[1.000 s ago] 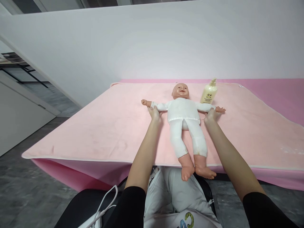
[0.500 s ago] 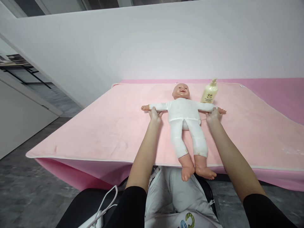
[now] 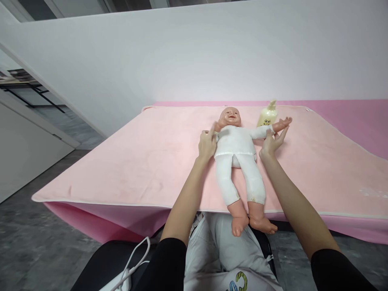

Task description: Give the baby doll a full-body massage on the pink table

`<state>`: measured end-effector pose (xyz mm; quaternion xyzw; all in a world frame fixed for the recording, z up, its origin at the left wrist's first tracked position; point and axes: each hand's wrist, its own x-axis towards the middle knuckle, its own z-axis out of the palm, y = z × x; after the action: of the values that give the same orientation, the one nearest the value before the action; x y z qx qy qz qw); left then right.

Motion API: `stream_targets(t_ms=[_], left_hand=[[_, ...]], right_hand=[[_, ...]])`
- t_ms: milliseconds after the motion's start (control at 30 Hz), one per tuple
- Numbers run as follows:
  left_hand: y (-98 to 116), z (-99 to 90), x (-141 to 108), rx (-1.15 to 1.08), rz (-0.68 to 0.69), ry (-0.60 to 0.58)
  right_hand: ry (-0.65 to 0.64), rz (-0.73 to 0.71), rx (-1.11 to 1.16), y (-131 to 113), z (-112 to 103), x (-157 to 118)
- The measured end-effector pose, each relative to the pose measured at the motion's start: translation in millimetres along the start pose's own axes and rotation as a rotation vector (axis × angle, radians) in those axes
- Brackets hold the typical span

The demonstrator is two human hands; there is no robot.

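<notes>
A baby doll (image 3: 235, 141) with a white cloth body lies on its back on the pink blanket (image 3: 136, 161), its feet reaching past the near edge. My left hand (image 3: 207, 144) is closed round the doll's arm on the left, which is folded in toward the shoulder and mostly hidden. On the other side, my right hand (image 3: 272, 143) holds the doll's other arm near the wrist, thumb in front and fingers behind. That arm sticks outward, its little hand raised above the blanket.
Behind the doll's raised arm stands a pale yellow pump bottle (image 3: 267, 114). A white wall (image 3: 194, 56) rises behind the table. Close to my legs, a white device with a cable (image 3: 125, 277) rests on a black seat (image 3: 100, 264).
The doll's left-side arm, stretched out before, is now folded inward by my left hand. My right hand has lifted the other arm's end slightly, and its fingers have spread.
</notes>
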<state>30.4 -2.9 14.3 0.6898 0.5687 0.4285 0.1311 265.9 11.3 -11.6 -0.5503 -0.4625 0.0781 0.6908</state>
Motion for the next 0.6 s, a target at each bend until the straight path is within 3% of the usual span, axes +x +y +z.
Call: stream_targets(t_ms=[67,133,333,600], left_hand=[[9.5,-1.5,-5.7,0.271,0.051,-0.097],[15.2,-3.0,-8.5,0.371,0.043,-0.137],[20.4,-7.2,-8.8,0.473,0.043,-0.198],[22.1,-6.6,-10.1,0.490,0.039,-0.208]], right_hand=[[-0.009,-0.052,-0.025,-20.4,1.8,-5.1],[-0.065,-0.130,-0.085,-33.0,2.8,-11.4],[-0.232,-0.305,-0.251,-37.4,5.1,-26.2],[-0.379,-0.297,-0.513,-43.9,5.9,-33.2]])
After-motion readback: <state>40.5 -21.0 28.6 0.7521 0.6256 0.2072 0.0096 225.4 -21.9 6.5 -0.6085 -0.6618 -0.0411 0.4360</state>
